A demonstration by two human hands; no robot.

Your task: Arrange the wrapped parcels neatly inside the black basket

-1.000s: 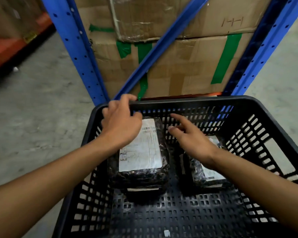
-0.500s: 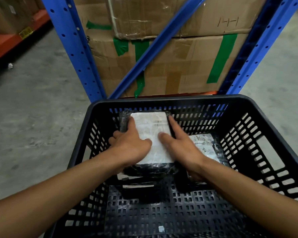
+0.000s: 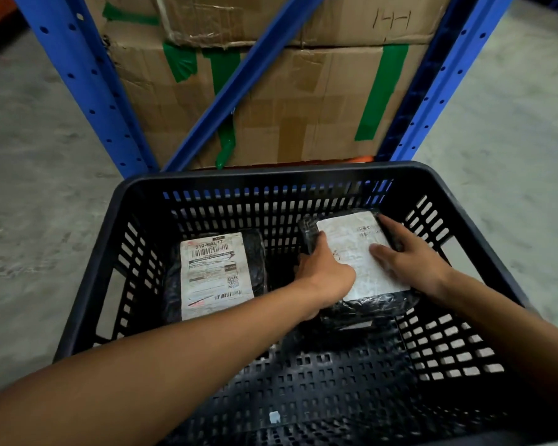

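The black basket (image 3: pixel 281 175) with slotted walls fills the lower half of the view. A black-wrapped parcel with a white label (image 3: pixel 216 275) lies flat at the far left of the basket floor. At the far right is a second black-wrapped parcel with a white label (image 3: pixel 355 243), tilted up at its far end. My left hand (image 3: pixel 324 275) grips its left edge and my right hand (image 3: pixel 406 259) grips its right edge, thumb on the label. Whatever lies under this parcel is hidden.
Blue metal shelf posts (image 3: pixel 87 85) and a diagonal brace stand just beyond the basket, with stacked cardboard boxes (image 3: pixel 290 101) patched with green tape behind them. Grey concrete floor (image 3: pixel 29 188) lies on both sides. A small white scrap (image 3: pixel 274 416) lies on the near basket floor.
Both hands took hold of the top parcel on the left stack and carried it to the right side of the basket. Another labelled parcel is now uncovered on the left.
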